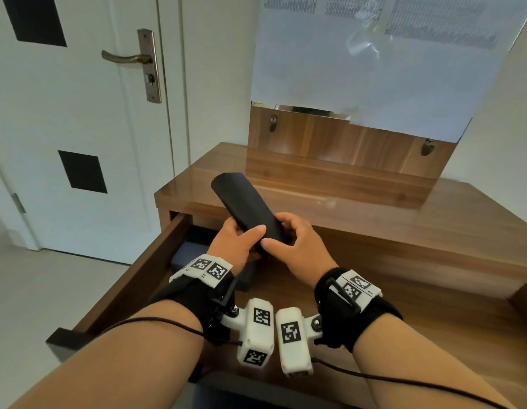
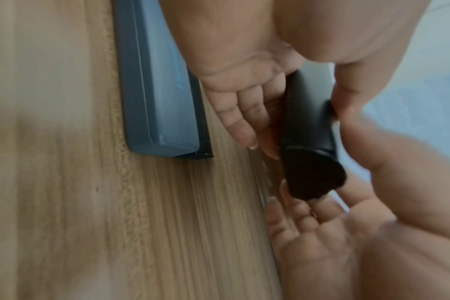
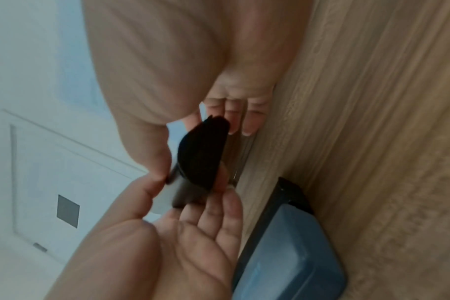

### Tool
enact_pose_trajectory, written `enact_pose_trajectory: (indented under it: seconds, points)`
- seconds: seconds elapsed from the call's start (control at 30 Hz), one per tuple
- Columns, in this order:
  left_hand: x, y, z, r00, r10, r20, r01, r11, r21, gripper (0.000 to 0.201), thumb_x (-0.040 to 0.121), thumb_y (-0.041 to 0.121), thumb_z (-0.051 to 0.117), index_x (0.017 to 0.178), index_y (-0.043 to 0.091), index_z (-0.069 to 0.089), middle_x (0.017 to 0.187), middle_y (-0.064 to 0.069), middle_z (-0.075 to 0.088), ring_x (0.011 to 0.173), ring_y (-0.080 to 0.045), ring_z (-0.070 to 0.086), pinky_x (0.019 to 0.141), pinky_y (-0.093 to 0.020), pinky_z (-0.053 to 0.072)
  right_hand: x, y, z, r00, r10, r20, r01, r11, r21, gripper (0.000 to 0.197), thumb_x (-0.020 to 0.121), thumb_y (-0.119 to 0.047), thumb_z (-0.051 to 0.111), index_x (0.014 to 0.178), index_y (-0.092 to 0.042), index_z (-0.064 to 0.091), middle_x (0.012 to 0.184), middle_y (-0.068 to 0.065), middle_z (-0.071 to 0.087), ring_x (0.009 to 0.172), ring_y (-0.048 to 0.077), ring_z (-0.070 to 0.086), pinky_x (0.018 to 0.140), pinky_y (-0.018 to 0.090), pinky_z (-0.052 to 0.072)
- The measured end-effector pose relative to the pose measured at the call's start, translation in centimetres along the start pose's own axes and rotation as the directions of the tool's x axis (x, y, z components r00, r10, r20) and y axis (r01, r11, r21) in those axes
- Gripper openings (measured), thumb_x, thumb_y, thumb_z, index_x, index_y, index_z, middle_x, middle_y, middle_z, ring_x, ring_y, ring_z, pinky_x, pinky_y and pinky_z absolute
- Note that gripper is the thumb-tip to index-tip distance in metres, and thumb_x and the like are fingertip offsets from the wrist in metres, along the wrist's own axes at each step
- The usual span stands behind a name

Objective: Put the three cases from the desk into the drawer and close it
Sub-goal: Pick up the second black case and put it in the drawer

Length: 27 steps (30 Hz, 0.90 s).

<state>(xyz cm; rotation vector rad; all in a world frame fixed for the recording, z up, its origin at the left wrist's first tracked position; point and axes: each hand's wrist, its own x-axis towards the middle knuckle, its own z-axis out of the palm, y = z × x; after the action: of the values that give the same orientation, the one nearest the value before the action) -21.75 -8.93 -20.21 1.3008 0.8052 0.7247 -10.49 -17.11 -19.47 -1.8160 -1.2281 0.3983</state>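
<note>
Both hands hold one black case (image 1: pixel 246 208) over the open drawer (image 1: pixel 138 278). The left hand (image 1: pixel 235 242) pinches the near end of the case, thumb on top and fingers (image 2: pixel 247 119) underneath. The right hand (image 1: pixel 297 246) grips the same end from the other side, thumb on top and fingers curled round the end. The two thumbs almost touch. From the hands, the case sticks up and away toward 11 o'clock, with its far end tilted up in the air above the desk (image 1: pixel 374 208).

Under the left hand, inside the drawer, lies a blue-grey case (image 2: pixel 157 91). It lies flat on the drawer's wooden floor, up against the left side wall. In the head view it is at 8 o'clock from the hands, partly hidden by the left wrist. I can count two cases: one black in the hands and one blue-grey in the drawer. There may be something dark under or beside the blue-grey one, but I cannot tell what.

A white door (image 1: pixel 79 113) stands at 10 o'clock from the desk.
</note>
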Motion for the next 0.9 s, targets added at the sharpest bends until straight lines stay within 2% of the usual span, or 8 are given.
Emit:
enact_pose_trajectory:
  seconds: [0.13,0.27,0.37,0.47,0.53,0.7,0.8,0.9]
  points:
    - [0.4,-0.5,-1.0,0.999,0.035,0.006,-0.035,0.982,0.188,0.083,0.058,0.039,0.066,0.134,0.021,0.038,0.127,-0.007,0.062,0.114,-0.026,0.059,0.103,-0.048,0.046,-0.6,0.9,-0.3,0.996,0.048,-0.076,-0.043,0.997,0.062,0.041,0.086,-0.029,0.064,0.125,-0.021,0.053,0.111,0.000,0.055,0.100,0.016,0.055,0.086,0.026,0.048]
    - [-0.4,0.2,-1.1,0.994,0.037,0.099,-0.068,0.939,0.337,0.071,0.082,0.011,0.056,0.145,0.022,0.025,0.132,-0.001,0.054,0.120,-0.021,0.053,0.107,-0.036,0.041,-0.9,1.8,-1.4,0.992,0.048,-0.113,-0.041,0.997,0.067,0.041,0.087,-0.030,0.063,0.126,-0.022,0.052,0.112,0.001,0.056,0.095,0.013,0.053,0.079,0.019,0.044]
    - [-0.8,0.3,-1.4,0.987,0.039,0.155,-0.101,0.903,0.418,0.077,0.084,0.009,0.053,0.148,0.033,0.017,0.135,0.000,0.050,0.121,-0.020,0.051,0.103,-0.032,0.040,-0.9,2.0,-2.3,0.988,0.060,-0.140,-0.043,0.992,0.118,0.046,0.087,-0.030,0.063,0.130,-0.022,0.048,0.111,-0.002,0.055,0.093,0.012,0.052,0.070,0.013,0.042]
    - [-0.9,0.3,-1.5,0.979,0.078,0.191,-0.158,0.877,0.453,0.076,0.077,0.018,0.053,0.143,0.041,0.025,0.143,-0.003,0.047,0.122,-0.020,0.052,0.107,-0.043,0.042,-0.9,1.8,-2.7,0.986,0.059,-0.155,-0.033,0.986,0.166,0.053,0.086,-0.031,0.065,0.133,-0.023,0.044,0.115,-0.003,0.055,0.102,0.013,0.054,0.083,0.020,0.046]
    - [-1.2,0.6,-1.5,0.977,0.107,0.186,-0.188,0.847,0.498,0.067,0.079,0.017,0.053,0.139,0.040,0.034,0.142,0.002,0.047,0.128,-0.017,0.047,0.109,-0.042,0.040,-0.9,1.8,-2.8,0.985,0.068,-0.158,-0.038,0.982,0.186,0.057,0.084,-0.033,0.066,0.135,-0.024,0.041,0.119,-0.003,0.055,0.108,0.014,0.055,0.093,0.028,0.048]
    - [-1.5,1.6,-2.1,0.980,0.116,0.160,-0.184,0.831,0.524,0.056,0.085,0.012,0.053,0.133,0.039,0.043,0.131,0.001,0.053,0.121,-0.019,0.051,0.106,-0.044,0.042,-0.6,1.7,-3.0,0.981,0.139,-0.137,-0.096,0.955,0.280,0.064,0.084,-0.040,0.063,0.140,-0.026,0.034,0.115,-0.006,0.056,0.109,0.018,0.058,0.097,0.042,0.051]
    - [-1.9,2.6,-2.9,0.970,0.057,0.237,-0.170,0.857,0.486,0.050,0.078,0.011,0.056,0.116,0.045,0.054,0.127,-0.006,0.058,0.112,-0.023,0.057,0.104,-0.044,0.044,-0.5,1.4,-3.1,0.983,0.144,-0.118,-0.103,0.950,0.295,0.059,0.085,-0.041,0.062,0.136,-0.026,0.037,0.106,-0.006,0.058,0.094,0.016,0.062,0.077,0.031,0.052]
    - [-2.3,3.1,-4.3,0.950,-0.036,0.310,-0.148,0.823,0.548,0.053,0.065,0.018,0.053,0.103,0.055,0.058,0.121,-0.005,0.062,0.111,-0.023,0.058,0.104,-0.042,0.043,-0.6,1.1,-3.0,0.991,0.128,-0.023,-0.114,0.936,0.332,0.043,0.090,-0.035,0.058,0.129,-0.025,0.044,0.111,-0.002,0.061,0.077,0.011,0.060,0.055,0.015,0.047]
